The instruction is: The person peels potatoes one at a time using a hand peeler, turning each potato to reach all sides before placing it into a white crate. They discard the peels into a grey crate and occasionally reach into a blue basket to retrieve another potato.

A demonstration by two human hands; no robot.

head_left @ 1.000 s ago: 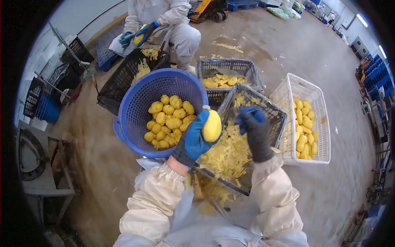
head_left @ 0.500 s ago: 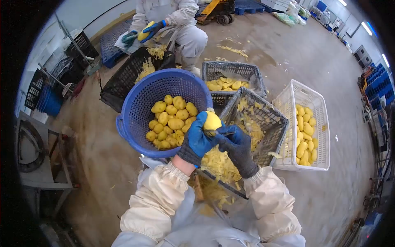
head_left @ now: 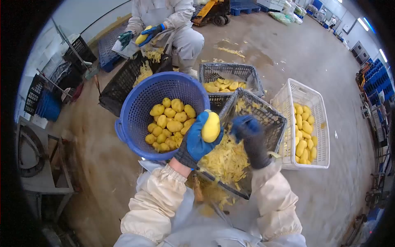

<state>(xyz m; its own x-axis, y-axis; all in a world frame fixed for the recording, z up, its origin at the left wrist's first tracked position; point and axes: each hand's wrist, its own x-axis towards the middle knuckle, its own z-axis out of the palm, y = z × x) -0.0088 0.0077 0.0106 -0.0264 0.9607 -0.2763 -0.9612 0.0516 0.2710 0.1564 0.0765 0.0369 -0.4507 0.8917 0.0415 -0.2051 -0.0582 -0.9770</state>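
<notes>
A peeled potato (head_left: 211, 127) sits in my left hand (head_left: 200, 140), whose blue-gloved fingers are wrapped round it. My right hand (head_left: 249, 136), also gloved, is apart from the potato, above the black crate (head_left: 269, 108) of peelings. Motion smears its fingers, and any tool in them cannot be made out. Yellow peelings (head_left: 227, 161) heap up in that crate below both hands. Just left of my left hand stands the blue perforated basket (head_left: 138, 101), holding several unpeeled-looking potatoes (head_left: 169, 119).
On the right, a white crate (head_left: 323, 136) holds smooth yellow potatoes (head_left: 305, 133). Another black crate (head_left: 251, 73) with potato pieces stands behind. Across from me a co-worker (head_left: 187, 39) handles a potato (head_left: 143, 36) over a dark crate (head_left: 117, 84). A pallet jack (head_left: 212, 14) is at the back.
My right hand has moved right and away from the potato, over the peelings crate. The potato is tilted differently in my left hand, with more of it showing.
</notes>
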